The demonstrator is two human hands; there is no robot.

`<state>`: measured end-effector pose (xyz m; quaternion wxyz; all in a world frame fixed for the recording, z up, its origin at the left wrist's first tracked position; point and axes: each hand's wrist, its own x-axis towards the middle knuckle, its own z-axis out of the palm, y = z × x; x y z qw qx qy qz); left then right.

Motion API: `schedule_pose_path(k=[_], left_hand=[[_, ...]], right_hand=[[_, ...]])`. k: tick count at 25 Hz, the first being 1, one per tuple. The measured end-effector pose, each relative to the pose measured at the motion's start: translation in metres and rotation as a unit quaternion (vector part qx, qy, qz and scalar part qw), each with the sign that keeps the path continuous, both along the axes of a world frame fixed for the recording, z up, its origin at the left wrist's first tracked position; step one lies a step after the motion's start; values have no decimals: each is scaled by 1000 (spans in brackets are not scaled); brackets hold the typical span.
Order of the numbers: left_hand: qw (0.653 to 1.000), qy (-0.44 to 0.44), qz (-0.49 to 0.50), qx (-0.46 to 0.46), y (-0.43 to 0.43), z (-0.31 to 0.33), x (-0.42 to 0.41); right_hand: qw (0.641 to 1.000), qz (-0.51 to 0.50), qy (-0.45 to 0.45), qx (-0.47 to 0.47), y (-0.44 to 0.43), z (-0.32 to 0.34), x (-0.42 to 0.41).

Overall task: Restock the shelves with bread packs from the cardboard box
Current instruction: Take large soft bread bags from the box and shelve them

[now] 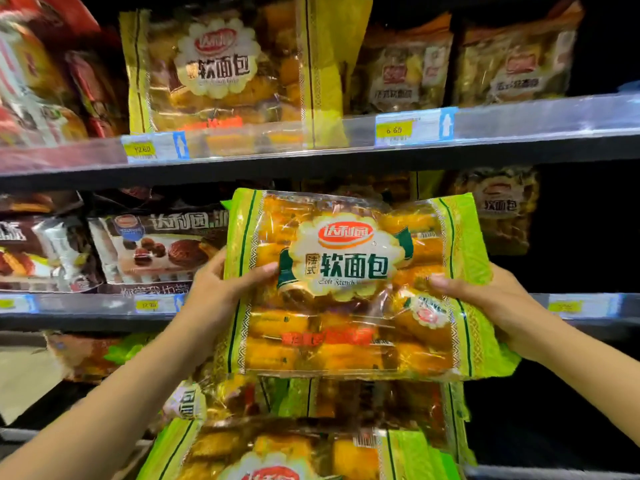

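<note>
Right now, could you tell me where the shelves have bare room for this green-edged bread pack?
The dark gap on the middle shelf, right of the brown-labelled pack, looks free. So does the top shelf's far right end. Left of the held green-edged bread pack, the brown cake boxes crowd the shelf.

Bread pack (349, 285) held before middle shelf (86, 304).
Left hand (221, 289) on its left edge, right hand (491, 306) on its right; more packs (311, 403) below.

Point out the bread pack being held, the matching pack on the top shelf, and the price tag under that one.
held bread pack (346, 265): head view, on its label.
top-shelf pack (221, 64): head view, on its label.
yellow price tag (142, 149): head view, on its middle.
</note>
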<state>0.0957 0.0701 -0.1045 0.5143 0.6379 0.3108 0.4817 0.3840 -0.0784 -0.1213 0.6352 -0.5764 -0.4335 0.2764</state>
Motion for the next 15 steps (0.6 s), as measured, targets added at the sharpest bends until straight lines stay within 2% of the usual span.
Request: schedule_pose_path(k=[4, 11, 15], left_hand=[[998, 40, 32, 26, 33, 16, 45], [981, 115, 154, 23, 84, 14, 105], [986, 65, 153, 15, 91, 20, 113]], right_hand=[[999, -33, 13, 31, 27, 18, 34], [991, -119, 55, 4, 71, 26, 83], [990, -114, 82, -16, 91, 29, 89]])
